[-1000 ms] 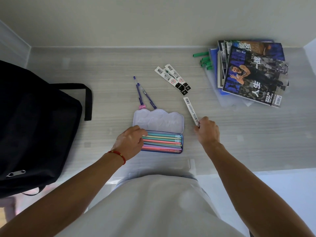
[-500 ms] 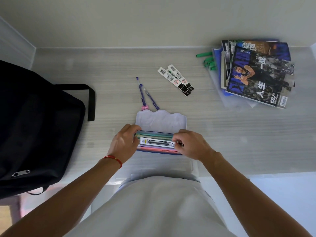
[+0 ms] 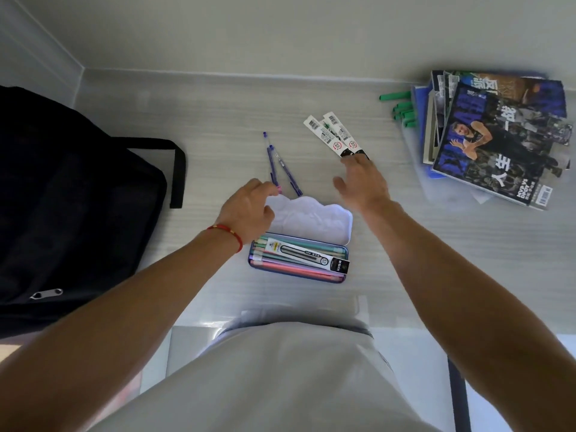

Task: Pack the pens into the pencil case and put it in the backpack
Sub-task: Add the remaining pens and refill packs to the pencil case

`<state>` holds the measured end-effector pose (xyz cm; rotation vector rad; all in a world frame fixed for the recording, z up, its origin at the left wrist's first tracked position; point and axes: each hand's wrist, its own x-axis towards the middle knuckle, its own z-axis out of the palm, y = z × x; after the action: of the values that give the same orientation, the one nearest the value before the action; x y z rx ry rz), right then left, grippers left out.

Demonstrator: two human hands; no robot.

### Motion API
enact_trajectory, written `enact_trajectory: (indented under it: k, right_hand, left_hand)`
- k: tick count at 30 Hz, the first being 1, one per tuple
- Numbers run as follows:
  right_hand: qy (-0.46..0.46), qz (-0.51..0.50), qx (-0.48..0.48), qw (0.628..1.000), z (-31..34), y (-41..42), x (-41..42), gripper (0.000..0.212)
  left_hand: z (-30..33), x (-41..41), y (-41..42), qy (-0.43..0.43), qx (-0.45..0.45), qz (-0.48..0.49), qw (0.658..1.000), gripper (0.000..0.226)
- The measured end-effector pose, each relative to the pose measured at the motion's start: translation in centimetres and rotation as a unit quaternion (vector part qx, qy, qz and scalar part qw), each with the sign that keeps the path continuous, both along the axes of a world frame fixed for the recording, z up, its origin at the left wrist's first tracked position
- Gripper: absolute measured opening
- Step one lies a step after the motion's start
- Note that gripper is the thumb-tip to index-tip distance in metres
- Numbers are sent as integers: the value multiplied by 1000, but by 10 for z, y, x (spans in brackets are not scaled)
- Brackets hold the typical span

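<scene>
Purple pens (image 3: 274,165) at left fingers (image 3: 265,185)

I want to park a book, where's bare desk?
Bare desk lies between the case and magazines, and between backpack and purple pens. Crowded behind the case, where both hands reach.

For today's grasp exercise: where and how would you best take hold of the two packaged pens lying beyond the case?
Pinch the packaged pens at their black near ends, coming from the near side. They lie flat, side by side, slanting away, and those ends point at the right hand, so one pinch probably takes both.
</scene>
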<state>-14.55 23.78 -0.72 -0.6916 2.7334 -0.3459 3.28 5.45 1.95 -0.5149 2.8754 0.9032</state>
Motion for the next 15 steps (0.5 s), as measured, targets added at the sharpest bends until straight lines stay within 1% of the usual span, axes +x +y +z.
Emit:
enact_trajectory:
  k: [2, 5, 6, 8, 10, 13, 15]
  right_hand:
    - [-10, -27, 24, 999, -8, -12, -29, 50]
    - [-46, -59, 32, 997, -17, -24, -60, 52]
    - [-45, -58, 43, 996, -20, -27, -65, 53]
    - [-10, -52, 69, 996, -25, -32, -71, 52]
    - [15, -64, 65, 996, -29, -34, -72, 51]
    - [-10, -85, 37, 996, -33, -33, -69, 50]
    - [-20, -77, 41, 996, -36, -31, -64, 44]
  left_hand:
    - [5, 2, 6, 9, 8, 24, 1000, 39]
    - [8, 16, 17, 17, 10, 54, 998, 37]
    - [8, 22, 20, 16, 7, 64, 998, 36]
    - [7, 33, 23, 11, 3, 86, 996, 36]
    - [5, 42, 23, 4, -3, 108, 994, 36]
    - [3, 54, 24, 4, -12, 129, 992, 33]
    - [1, 59, 27, 2, -17, 132, 991, 34]
